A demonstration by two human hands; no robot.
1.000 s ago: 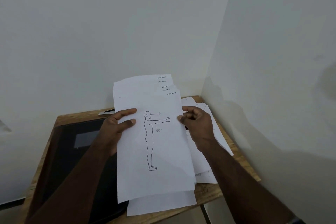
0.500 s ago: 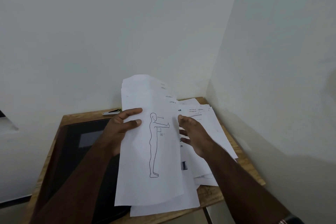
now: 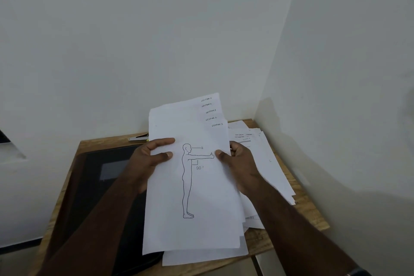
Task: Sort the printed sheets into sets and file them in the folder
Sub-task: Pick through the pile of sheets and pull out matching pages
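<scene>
Since half a second ago the right hand (image 3: 239, 169) has returned to the right edge of the held sheets, thumb on the front face, where it had been open beside them.

Left to right. A black flat folder (image 3: 107, 186) with a grey label lies closed on the left half of the small wooden table (image 3: 313, 219), its near end hidden by the forearm. A metal clip-like item (image 3: 139, 138) sits at the far edge; what it is cannot be determined. The left hand (image 3: 147, 161) grips the left edge of the fanned set of white printed sheets (image 3: 192, 197), fingers curled over the front. That set is held above the table's middle, its top page showing a line-drawn standing figure with one arm out and "90°". Stepped corners read "SECTION 1" upward through five. The right hand pinches the opposite edge. A loose pile of white printed sheets (image 3: 268, 163) lies on the right half, against the wall corner.

Judgement: collating is in hand; nothing is filed yet. The next move calls for squaring the fanned edges, then freeing one hand to open the folder.

Print on the loose pile is too small to read. The table's near corners are cut off.
</scene>
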